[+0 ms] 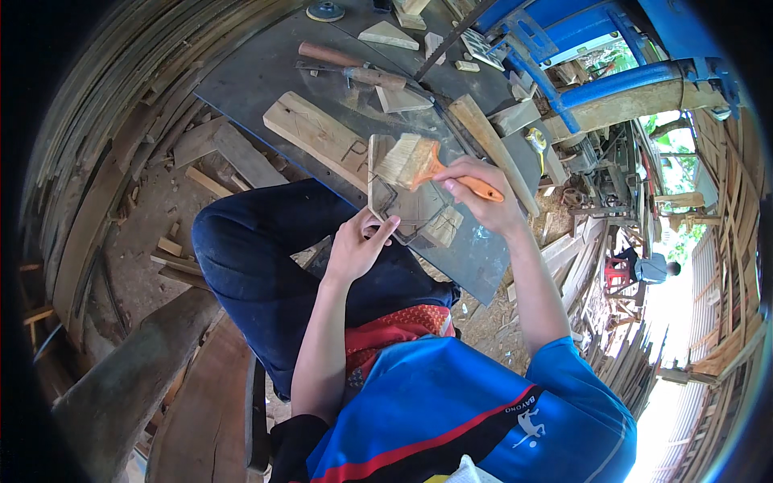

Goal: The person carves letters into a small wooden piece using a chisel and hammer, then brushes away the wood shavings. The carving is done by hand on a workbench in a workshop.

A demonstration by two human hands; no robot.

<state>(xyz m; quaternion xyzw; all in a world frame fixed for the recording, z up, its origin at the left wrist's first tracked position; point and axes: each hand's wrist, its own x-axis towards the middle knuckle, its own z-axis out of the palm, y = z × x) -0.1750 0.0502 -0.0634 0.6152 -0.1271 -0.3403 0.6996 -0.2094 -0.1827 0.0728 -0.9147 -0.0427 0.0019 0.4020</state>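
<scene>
My right hand (485, 197) is closed round the orange handle of a flat paintbrush (411, 163). Its pale bristles point left and lie against or just over a thin wooden piece (375, 187), with contact hard to judge. That piece stands on edge at the near side of a dark metal table (475, 256). Thumb and fingers of my left hand (358, 248) pinch its lower end. Just behind it lies a thick plank (310, 129) with carved or drawn marks. A small wood block (442, 226) rests to the right, below the brush.
Two wooden-handled tools (374, 78), wood offcuts (387, 35) and a yellow tape measure (536, 140) lie on the table. A long wooden bar (493, 151) lies right of the brush. Blue machinery (620, 88) stands at far right. Stacked boards (97, 153) line the left. A person (652, 269) sits far off.
</scene>
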